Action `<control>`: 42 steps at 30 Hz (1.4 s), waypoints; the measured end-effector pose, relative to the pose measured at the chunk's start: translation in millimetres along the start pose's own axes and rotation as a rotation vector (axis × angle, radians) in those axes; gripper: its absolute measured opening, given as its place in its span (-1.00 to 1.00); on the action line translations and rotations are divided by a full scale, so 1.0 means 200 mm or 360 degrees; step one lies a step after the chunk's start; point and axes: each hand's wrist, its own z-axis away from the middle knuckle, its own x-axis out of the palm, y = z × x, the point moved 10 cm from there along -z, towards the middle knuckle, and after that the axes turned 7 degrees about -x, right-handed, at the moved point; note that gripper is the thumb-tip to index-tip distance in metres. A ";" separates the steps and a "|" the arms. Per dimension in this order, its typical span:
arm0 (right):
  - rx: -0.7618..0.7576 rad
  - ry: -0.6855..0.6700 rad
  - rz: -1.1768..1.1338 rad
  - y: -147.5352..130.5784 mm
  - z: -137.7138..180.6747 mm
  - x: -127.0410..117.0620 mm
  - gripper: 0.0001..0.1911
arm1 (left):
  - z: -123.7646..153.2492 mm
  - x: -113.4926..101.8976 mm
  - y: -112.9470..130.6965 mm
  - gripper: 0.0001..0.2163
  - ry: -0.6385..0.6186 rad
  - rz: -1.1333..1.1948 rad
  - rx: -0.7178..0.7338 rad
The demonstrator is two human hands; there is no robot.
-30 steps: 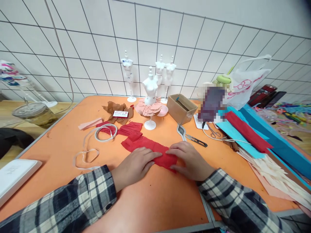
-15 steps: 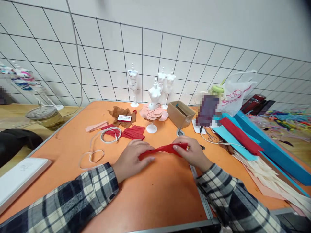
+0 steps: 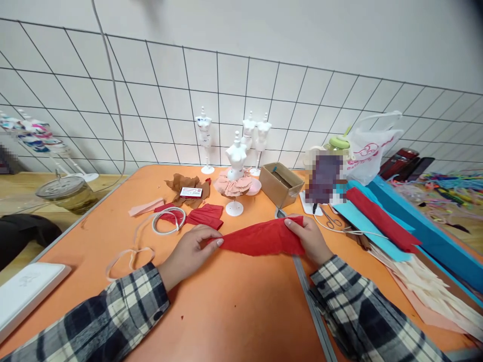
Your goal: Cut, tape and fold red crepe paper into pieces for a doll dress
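Observation:
A strip of red crepe paper (image 3: 260,239) is stretched between my two hands above the orange table. My left hand (image 3: 194,251) pinches its narrow left end between thumb and fingers. At the wider right end, my right hand (image 3: 309,239) grips with the thumb on top. Behind the strip stands a small white mannequin (image 3: 236,158) with a ruffled pink paper skirt (image 3: 232,186). Left of it lie pleated red paper pieces (image 3: 206,215), a roll of white tape (image 3: 169,221) and crumpled brown paper (image 3: 179,183) with a small box (image 3: 191,192) on it.
A cardboard box (image 3: 281,186), scissors (image 3: 331,219), a phone (image 3: 323,178) and a metal ruler (image 3: 313,306) lie toward the right. Coloured paper strips (image 3: 381,218) cover the right side. A white power bank (image 3: 32,291) sits at the left edge; more mannequins (image 3: 205,136) stand behind.
My hands have moved apart, the left one to the left and the right one slightly right. Between them the red paper, bunched narrow before, is now spread out wide and flat.

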 end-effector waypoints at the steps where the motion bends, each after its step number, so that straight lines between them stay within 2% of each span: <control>1: 0.0017 0.0004 -0.0039 0.01 0.00 -0.01 -0.63 | 0.00 0.00 -0.02 -0.75 -0.0004 0.0061 -0.0064; 7: 0.0040 0.0104 -0.0298 -0.03 0.00 -0.05 -0.61 | -0.01 0.04 -0.09 -0.75 -0.0074 0.0325 -0.0339; 12: -0.0020 0.0132 -0.0243 -0.02 -0.02 -0.06 -0.62 | 0.00 0.03 -0.10 -0.73 -0.0100 0.0308 -0.0354; 15: -0.0086 0.0123 -0.0190 -0.01 -0.02 -0.07 -0.63 | -0.01 0.00 -0.05 -0.73 -0.0035 0.0242 -0.0185; 18: -0.0193 0.0101 -0.0100 -0.07 -0.03 -0.08 -0.68 | 0.00 -0.07 0.01 -0.73 0.0152 0.0145 0.0005; 21: -0.0480 -0.0071 0.0190 -0.20 -0.03 -0.06 -0.78 | 0.04 -0.19 0.07 -0.78 0.0435 -0.0176 0.0242; 23: -0.0668 -0.0206 0.0421 -0.26 -0.02 -0.05 -0.83 | 0.10 -0.24 0.15 -0.81 0.0581 -0.0452 0.0537; 25: -0.0742 -0.0253 0.0585 -0.27 -0.02 -0.06 -0.80 | 0.16 -0.20 0.21 -0.74 0.0521 -0.0656 0.0884; 27: -0.0742 -0.0250 0.0724 -0.24 -0.03 -0.07 -0.67 | 0.20 -0.12 0.25 -0.69 0.0311 -0.0764 0.1141; 29: -0.0759 -0.0181 0.0892 -0.23 -0.04 -0.08 -0.48 | 0.21 -0.05 0.27 -0.69 0.0106 -0.0826 0.1216; 31: -0.0844 -0.0073 0.1067 -0.27 -0.01 -0.07 -0.41 | 0.20 0.02 0.29 -0.71 -0.0042 -0.0873 0.1190; 33: -0.0990 -0.0086 0.1180 -0.33 0.05 0.02 -0.46 | 0.19 0.09 0.31 -0.73 -0.0150 -0.0888 0.1134; 34: -0.1057 -0.0202 0.1188 -0.34 0.09 0.11 -0.50 | 0.19 0.12 0.32 -0.75 -0.0191 -0.0887 0.1103; 37: -0.1052 -0.0845 0.1202 -0.30 0.25 0.44 -0.68 | 0.20 0.19 0.33 -0.82 -0.0231 -0.0874 0.0995; 39: -0.1008 -0.1086 0.1264 -0.25 0.35 0.59 -0.70 | 0.21 0.22 0.34 -0.83 -0.0218 -0.0851 0.0930; 40: -0.0980 -0.1149 0.1292 -0.23 0.38 0.64 -0.73 | 0.21 0.23 0.34 -0.82 -0.0224 -0.0827 0.0896; 42: -0.0928 -0.1144 0.1386 -0.20 0.40 0.68 -0.82 | 0.22 0.26 0.33 -0.81 -0.0269 -0.0768 0.0785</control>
